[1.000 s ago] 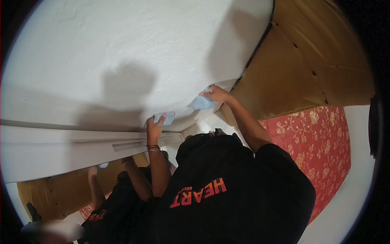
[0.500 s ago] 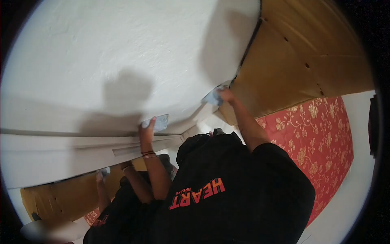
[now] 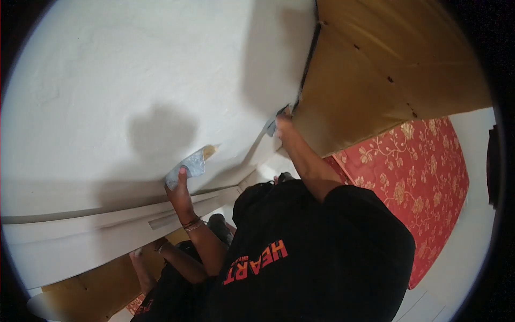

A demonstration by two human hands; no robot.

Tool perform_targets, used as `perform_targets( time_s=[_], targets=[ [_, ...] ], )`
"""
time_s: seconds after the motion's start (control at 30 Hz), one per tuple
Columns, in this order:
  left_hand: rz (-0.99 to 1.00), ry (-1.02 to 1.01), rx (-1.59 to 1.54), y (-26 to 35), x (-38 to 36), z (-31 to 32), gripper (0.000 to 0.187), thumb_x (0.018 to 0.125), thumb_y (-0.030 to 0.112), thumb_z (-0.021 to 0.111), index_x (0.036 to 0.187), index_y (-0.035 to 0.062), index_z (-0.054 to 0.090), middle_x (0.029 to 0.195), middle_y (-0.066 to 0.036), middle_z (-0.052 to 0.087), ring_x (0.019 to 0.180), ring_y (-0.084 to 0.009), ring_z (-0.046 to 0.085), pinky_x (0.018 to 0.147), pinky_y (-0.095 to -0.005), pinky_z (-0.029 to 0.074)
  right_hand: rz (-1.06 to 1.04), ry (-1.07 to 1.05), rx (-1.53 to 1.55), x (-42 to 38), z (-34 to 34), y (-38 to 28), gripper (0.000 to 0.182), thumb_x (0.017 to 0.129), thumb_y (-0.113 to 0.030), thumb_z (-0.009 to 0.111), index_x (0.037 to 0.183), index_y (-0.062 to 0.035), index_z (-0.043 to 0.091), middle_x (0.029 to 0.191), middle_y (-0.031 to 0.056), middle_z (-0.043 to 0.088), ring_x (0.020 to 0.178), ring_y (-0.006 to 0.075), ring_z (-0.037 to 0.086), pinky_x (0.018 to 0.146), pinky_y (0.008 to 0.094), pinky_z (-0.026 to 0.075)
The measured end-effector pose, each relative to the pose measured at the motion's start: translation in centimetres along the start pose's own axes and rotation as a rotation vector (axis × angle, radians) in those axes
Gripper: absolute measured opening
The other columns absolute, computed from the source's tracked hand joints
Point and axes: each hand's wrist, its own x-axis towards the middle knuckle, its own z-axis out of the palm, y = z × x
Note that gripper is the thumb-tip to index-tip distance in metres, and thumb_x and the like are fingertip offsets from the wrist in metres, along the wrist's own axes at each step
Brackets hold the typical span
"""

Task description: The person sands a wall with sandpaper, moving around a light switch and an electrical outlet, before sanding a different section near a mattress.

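My left hand (image 3: 181, 197) is closed on a pale blue, crinkled flat piece (image 3: 194, 163), thumb on its near face and fingers behind. A tan strip (image 3: 210, 151) shows at that piece's upper right end. The piece overlaps a large white, slightly bumpy surface (image 3: 96, 80). Farther right, my right hand (image 3: 283, 124) grips a blue-grey flat piece (image 3: 271, 127) at the white surface's dark edge, beside a tan padded panel (image 3: 370, 70). Its fingers are partly blurred, and most of the piece is hidden behind them.
A white ledge (image 3: 80, 233) runs below the white surface at left. Under it, a reflection (image 3: 166, 268) shows arms and a black shirt. A red, gold-flowered padded block (image 3: 407, 188) stands at right, against the tan panel.
The view has shifted. My left hand has turned its piece to a steeper slant, and the tan strip now shows. My right hand stays by the padded panel's edge, with its piece turned narrower.
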Motion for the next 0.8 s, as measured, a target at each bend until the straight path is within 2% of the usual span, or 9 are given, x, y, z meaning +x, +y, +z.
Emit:
perform_targets(
  time_s=[0.03, 0.1, 0.2, 0.33, 0.37, 0.47, 0.5, 0.7, 0.8],
  targets=[
    [0.014, 0.006, -0.006, -0.2, 0.4, 0.2, 0.027, 0.081, 0.02, 0.063, 0.092, -0.004, 0.059, 0.089, -0.006, 0.06, 0.082, -0.0146, 0.053, 0.079, -0.0285, 0.041, -0.007, -0.013, -0.008, 0.6, 3.5, -0.1, 0.017, 0.078, -0.006, 0.042, 0.085, -0.0023, 0.057, 0.08, 0.0117, 0.056, 0.081, 0.0235, 0.055, 0.069, 0.0346, 0.044],
    [0.039, -0.007, -0.005, -0.8, 0.4, 0.0, 0.025, 0.081, 0.019, 0.063, 0.09, -0.0037, 0.059, 0.088, -0.006, 0.059, 0.08, -0.0142, 0.053, 0.077, -0.0281, 0.041, -0.296, 0.983, 0.148, 0.6, 13.7, 1.3, 0.013, 0.075, -0.001, 0.043, 0.076, -0.0004, 0.056, 0.068, 0.0124, 0.054, 0.064, 0.0232, 0.055, 0.054, 0.0363, 0.045],
    [0.054, -0.013, -0.102, -1.7, 0.5, 0.1, 0.026, 0.08, 0.019, 0.064, 0.09, -0.004, 0.059, 0.088, -0.006, 0.06, 0.08, -0.0138, 0.053, 0.077, -0.0274, 0.041, -0.548, 0.949, -0.206, 3.5, 6.7, 5.2, 0.015, 0.076, -0.001, 0.043, 0.069, -0.0003, 0.057, 0.058, 0.012, 0.051, 0.05, 0.0246, 0.052, 0.04, 0.0398, 0.04],
    [-0.011, -0.008, -0.059, -2.2, 0.1, 0.5, 0.026, 0.083, 0.018, 0.06, 0.098, -0.0033, 0.056, 0.095, -0.005, 0.057, 0.088, -0.014, 0.052, 0.082, -0.0288, 0.04, 0.001, 0.511, -0.092, 2.2, 4.7, 2.3, 0.016, 0.079, -0.004, 0.04, 0.077, -0.0001, 0.055, 0.069, 0.0123, 0.056, 0.057, 0.0253, 0.054, 0.041, 0.0406, 0.041],
    [0.055, 0.027, -0.049, -2.8, 0.5, 0.7, 0.026, 0.081, 0.018, 0.061, 0.095, -0.0041, 0.057, 0.092, -0.006, 0.059, 0.085, -0.0147, 0.053, 0.08, -0.0286, 0.041, -0.159, 0.723, -0.016, 2.1, 7.6, 3.1, 0.018, 0.08, -0.005, 0.036, 0.079, 0.0001, 0.054, 0.072, 0.0132, 0.057, 0.057, 0.0254, 0.054, 0.044, 0.0404, 0.043],
    [0.071, 0.047, 0.009, -3.1, 0.4, 0.1, 0.026, 0.08, 0.018, 0.063, 0.092, -0.0051, 0.059, 0.09, -0.007, 0.061, 0.082, -0.0157, 0.055, 0.078, -0.0286, 0.042, -0.179, 0.833, 0.01, 0.5, 13.8, 2.9, 0.02, 0.082, -0.006, 0.034, 0.091, -0.0002, 0.051, 0.084, 0.0141, 0.057, 0.066, 0.0246, 0.056, 0.055, 0.0396, 0.047],
    [0.039, 0.044, 0.032, -3.0, 0.4, 0.4, 0.027, 0.08, 0.018, 0.063, 0.092, -0.0053, 0.059, 0.09, -0.007, 0.061, 0.083, -0.016, 0.055, 0.079, -0.0286, 0.041, -0.14, 0.797, -0.028, 2.8, 5.7, 6.8, 0.013, 0.081, -0.007, 0.046, 0.092, -0.0064, 0.053, 0.081, 0.0061, 0.052, 0.074, 0.0221, 0.053, 0.062, 0.0433, 0.043],
    [0.048, 0.066, 0.047, -2.8, 0.3, 0.5, 0.029, 0.079, 0.019, 0.065, 0.093, -0.0059, 0.059, 0.091, -0.008, 0.061, 0.082, -0.0156, 0.055, 0.079, -0.0286, 0.042, -0.035, 0.754, -0.3, 0.4, 12.1, 2.5, 0.036, 0.079, -0.004, 0.032, 0.112, 0.0054, 0.045, 0.101, 0.0179, 0.054, 0.092, 0.0259, 0.054, 0.079, 0.0324, 0.043],
    [0.059, 0.049, -0.017, -2.8, 0.2, 0.7, 0.03, 0.078, 0.02, 0.066, 0.093, -0.0057, 0.059, 0.091, -0.008, 0.061, 0.081, -0.0152, 0.055, 0.077, -0.0286, 0.042, -0.108, 0.703, -0.615, 0.8, 11.7, 3.8, 0.025, 0.077, -0.003, 0.037, 0.096, 0.0039, 0.051, 0.083, 0.0108, 0.053, 0.077, 0.0197, 0.052, 0.068, 0.0321, 0.042]
  ],
)
